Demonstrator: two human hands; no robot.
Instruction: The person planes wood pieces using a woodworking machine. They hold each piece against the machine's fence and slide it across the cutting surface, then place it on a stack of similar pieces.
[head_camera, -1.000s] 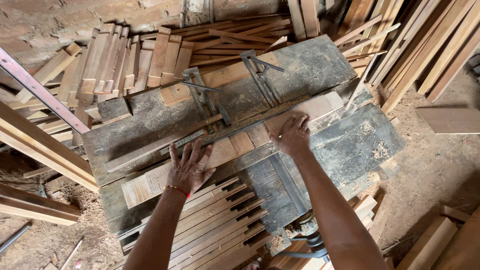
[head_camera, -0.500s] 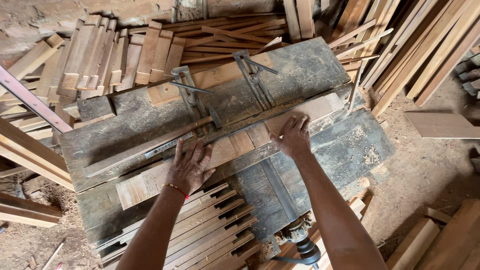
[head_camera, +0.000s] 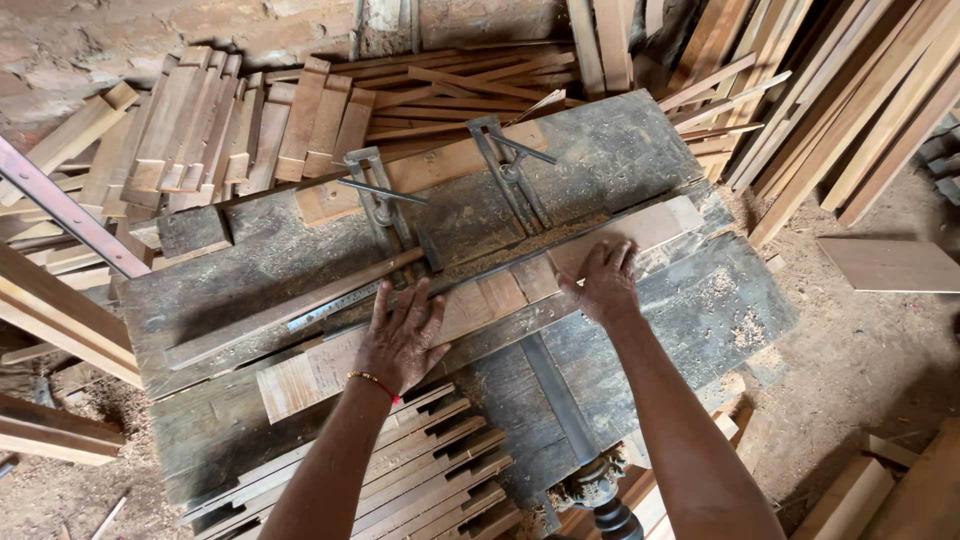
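A long pale wooden plank (head_camera: 480, 300) lies flat across a dusty grey machine table (head_camera: 250, 260), running from lower left to upper right. My left hand (head_camera: 402, 335) presses flat on the plank near its middle, fingers spread, a thin orange bangle on the wrist. My right hand (head_camera: 603, 283) presses down on the plank farther right, fingers curled over its far edge against a metal fence (head_camera: 520, 250). Neither hand grips anything; both push on the board's top face.
Two metal clamp brackets (head_camera: 385, 210) (head_camera: 510, 170) sit behind the fence. Stacks of short wooden slats (head_camera: 230, 120) lie behind the table, thin strips (head_camera: 420, 470) lie in front, long boards (head_camera: 860, 100) lean at right. Sawdust covers the floor (head_camera: 880, 360).
Both hands have stayed pressed on the plank. The view has shifted slightly, and the plank seems to have slid a little to the right along the fence.
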